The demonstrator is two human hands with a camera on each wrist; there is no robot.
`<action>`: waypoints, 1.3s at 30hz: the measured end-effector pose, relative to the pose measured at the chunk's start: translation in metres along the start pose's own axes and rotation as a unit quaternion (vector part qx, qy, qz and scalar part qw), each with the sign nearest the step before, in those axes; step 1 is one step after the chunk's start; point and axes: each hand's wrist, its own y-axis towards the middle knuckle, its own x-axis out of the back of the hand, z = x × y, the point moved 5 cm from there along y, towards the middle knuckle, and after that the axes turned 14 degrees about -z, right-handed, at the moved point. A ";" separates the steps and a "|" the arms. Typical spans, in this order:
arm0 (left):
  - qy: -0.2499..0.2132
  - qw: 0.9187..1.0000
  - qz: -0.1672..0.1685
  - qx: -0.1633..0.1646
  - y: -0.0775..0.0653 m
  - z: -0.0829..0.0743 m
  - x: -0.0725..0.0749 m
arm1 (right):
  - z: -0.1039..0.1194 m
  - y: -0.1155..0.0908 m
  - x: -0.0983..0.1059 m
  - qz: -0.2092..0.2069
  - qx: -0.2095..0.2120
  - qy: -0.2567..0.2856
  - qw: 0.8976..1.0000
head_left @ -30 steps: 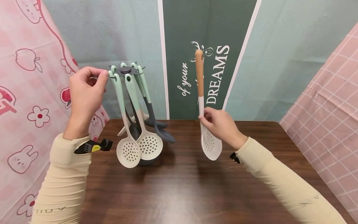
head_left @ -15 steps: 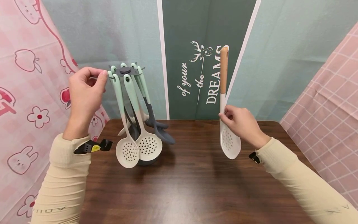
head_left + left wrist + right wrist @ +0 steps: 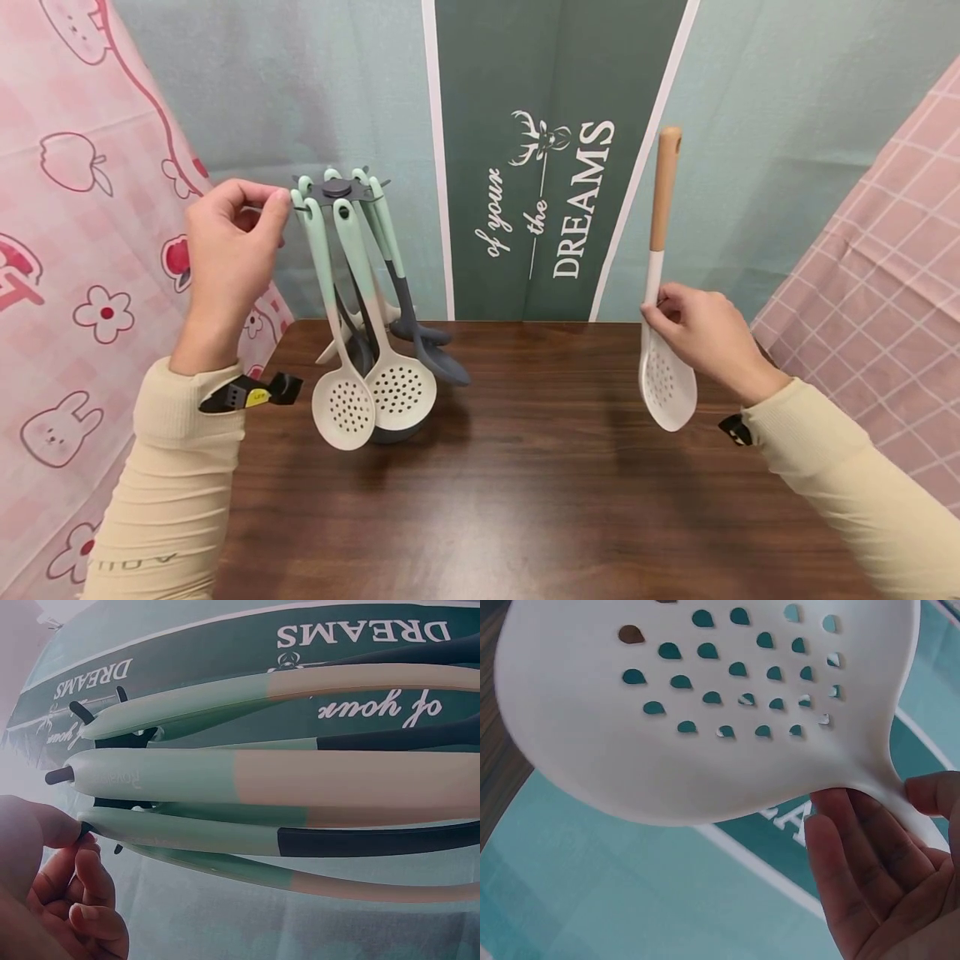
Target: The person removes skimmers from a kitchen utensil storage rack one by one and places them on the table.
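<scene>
On the left, my left hand (image 3: 234, 250) pinches the tip of one dark hook of a utensil rack (image 3: 337, 190). The left wrist view shows thumb and fingertip on that hook (image 3: 85, 829). Mint-handled utensils hang round the rack, among them a small skimmer (image 3: 343, 408), a larger skimmer (image 3: 401, 390) and a dark spoon (image 3: 442, 365). At the right, my right hand (image 3: 705, 329) grips a white slotted spoon (image 3: 670, 387) by its neck. Its wooden handle (image 3: 664, 187) points up and the perforated bowl (image 3: 705, 765) hangs down, above the table. The rack's base is mostly hidden.
A dark brown wooden table (image 3: 517, 492) lies under everything. A green and teal curtain (image 3: 517, 67) with lettering hangs behind it. Pink patterned cloth (image 3: 67, 275) stands at the left, and pink checked cloth (image 3: 892, 250) at the right.
My right hand has carried the slotted spoon steadily rightward, from near the middle of the head view, away from the rack. My left hand has stayed on the hook, and the rack looks nearly still.
</scene>
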 end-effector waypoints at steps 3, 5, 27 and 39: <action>0.003 1.000 0.001 -0.001 0.000 0.000 0.000 | -0.010 -0.002 0.008 0.000 -0.005 -0.009 1.000; 0.005 1.000 0.002 -0.001 -0.001 0.001 0.000 | -0.017 -0.002 0.014 0.002 -0.008 -0.016 1.000; 0.028 1.000 0.001 -0.007 -0.003 0.000 0.005 | -0.094 -0.026 0.056 0.081 -0.024 -0.089 0.992; 0.020 1.000 0.008 -0.007 -0.004 -0.003 0.002 | -0.144 -0.052 0.059 0.179 -0.086 -0.109 0.974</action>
